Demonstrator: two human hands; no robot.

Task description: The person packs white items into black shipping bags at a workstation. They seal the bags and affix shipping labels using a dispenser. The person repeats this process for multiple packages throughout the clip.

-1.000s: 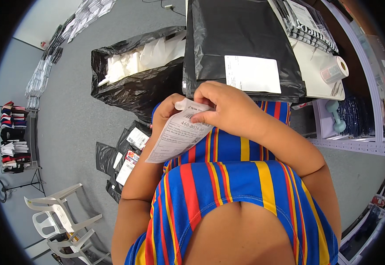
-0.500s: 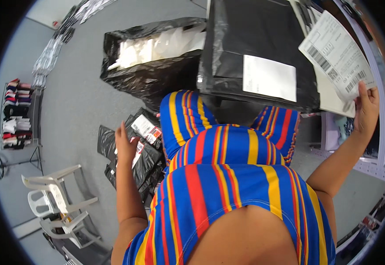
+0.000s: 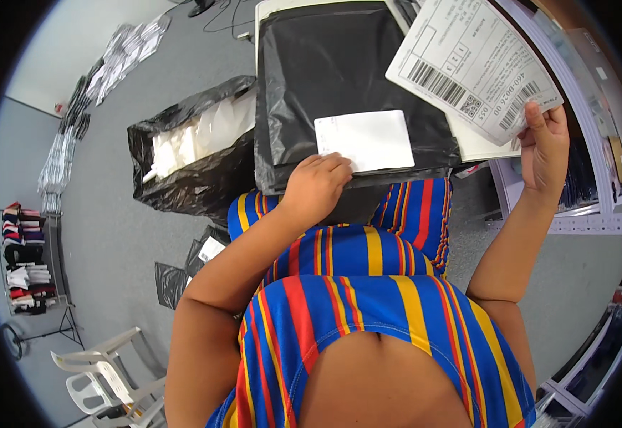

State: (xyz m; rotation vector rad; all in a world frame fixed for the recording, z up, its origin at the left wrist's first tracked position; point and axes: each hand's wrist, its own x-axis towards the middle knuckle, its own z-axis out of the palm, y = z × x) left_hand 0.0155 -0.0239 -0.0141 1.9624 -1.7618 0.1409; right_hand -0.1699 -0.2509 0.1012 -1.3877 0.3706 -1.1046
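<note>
On the table in front of me lies a flat stack of black plastic mailer bags [image 3: 339, 64]. A white paper label [image 3: 375, 143] sits on the top bag near its front edge. My left hand [image 3: 317, 187] has its fingers together and bent over that front edge, touching the label's lower left corner; its thumb is hidden. Raised at the right, my right hand [image 3: 545, 146] pinches a printed shipping label [image 3: 461, 75] with barcodes by its lower right corner. The label hangs over the right side of the bag stack.
An open black bag [image 3: 190, 189] of white translucent packaging stands left of the table. Black parcels [image 3: 172, 285] lie on the floor. White plastic chairs [image 3: 115, 371] and a clothes rack [image 3: 29, 264] are at left. Lilac shelving [image 3: 589, 225] borders the right.
My left hand has come up from beside the floor parcels to the front edge of the bags. My right hand has brought the shipping label left, over the stack. The view has shifted.
</note>
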